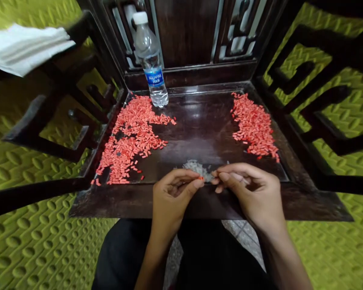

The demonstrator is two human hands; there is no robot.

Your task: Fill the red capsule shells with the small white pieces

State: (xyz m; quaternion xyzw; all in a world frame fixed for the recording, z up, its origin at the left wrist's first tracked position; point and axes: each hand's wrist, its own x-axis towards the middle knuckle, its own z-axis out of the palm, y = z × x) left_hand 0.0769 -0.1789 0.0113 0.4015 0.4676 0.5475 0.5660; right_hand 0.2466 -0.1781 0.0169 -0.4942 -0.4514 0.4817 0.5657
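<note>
Dark wooden seat [199, 139]: left hand [173, 193] pinching small red plastic cylinder [201, 178]; right hand [257, 191] curled, cannot tell whether gripping. Slack pinch could drop cylinder among translucent bits [194, 165] just beyond hands.

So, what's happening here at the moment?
Over a dark wooden surface, the person's left hand pinches a small red piece. The right hand is close by; whether it holds anything is unclear. A pale heap lies just beyond the hands, red piles lie left and right, and a bottle stands back left.
</note>
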